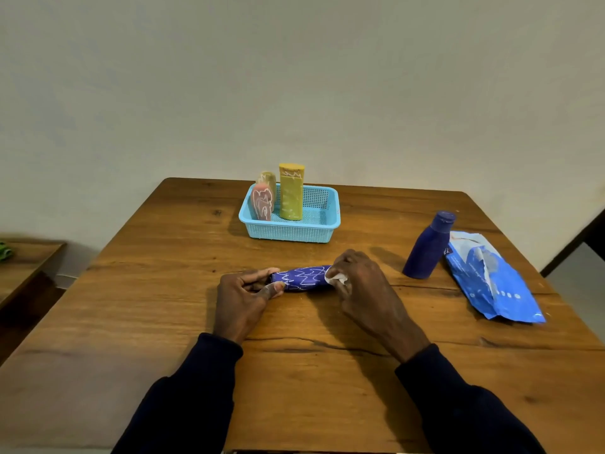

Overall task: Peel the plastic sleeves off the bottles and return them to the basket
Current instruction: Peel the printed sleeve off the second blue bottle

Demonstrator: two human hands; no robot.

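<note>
My left hand (244, 299) pinches one end of the sleeved bottle (302, 278), my right hand (360, 283) curls round the other; it looks light and slick, so I'd peel from an end.

Both ends of the lying blue bottle (302, 278) in its white-scribbled plastic sleeve are covered, one behind the fingers of the left hand (244, 298), the other under the right hand (363, 283). A beige sleeved bottle (269, 179) stands largely behind the pink bottle (261, 203). The left edge crops a green thing (5, 251). Print on the crumpled blue plastic pouch (491, 280) is unreadable.
</note>
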